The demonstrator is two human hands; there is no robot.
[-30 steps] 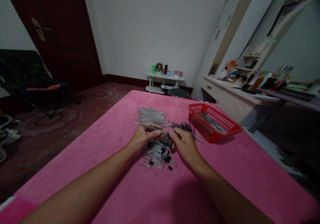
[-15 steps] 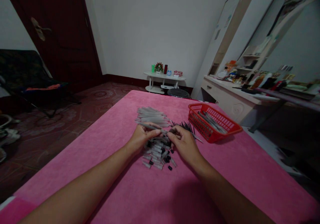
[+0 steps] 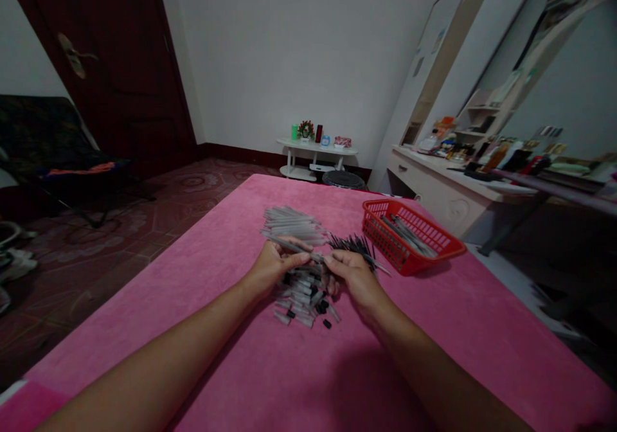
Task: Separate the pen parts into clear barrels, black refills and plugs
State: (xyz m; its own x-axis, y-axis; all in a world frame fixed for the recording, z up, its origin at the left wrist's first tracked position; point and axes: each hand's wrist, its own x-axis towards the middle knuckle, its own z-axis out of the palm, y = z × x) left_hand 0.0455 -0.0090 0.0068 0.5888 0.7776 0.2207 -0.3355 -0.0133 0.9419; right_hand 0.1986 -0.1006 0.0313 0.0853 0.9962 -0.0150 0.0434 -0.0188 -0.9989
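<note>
My left hand (image 3: 270, 270) is closed around a slim grey pen barrel (image 3: 295, 246), which points to the right. At its right end, the thumb and fingers of my right hand (image 3: 355, 276) pinch a small pale part; whether it is a cap or the barrel's own tip is too small to tell. Just below both hands lies a heap of clear and black pen caps (image 3: 303, 302). Behind my left hand is a stack of translucent pen barrels (image 3: 292, 222). Thin dark sticks like pen refills (image 3: 354, 243) lie beyond my right hand.
A red plastic basket (image 3: 389, 249) holding several finished-looking grey pens stands on the right of the pink cloth-covered table (image 3: 212, 245). Past the table are a small white stand (image 3: 318, 144) and a round black stool (image 3: 344, 179). A cluttered dresser (image 3: 448, 191) stands at right.
My right hand has turned slightly, its thumb sliding a little to the right and its lower fingers now showing below. My left hand holds the pen barrel in the same place.
</note>
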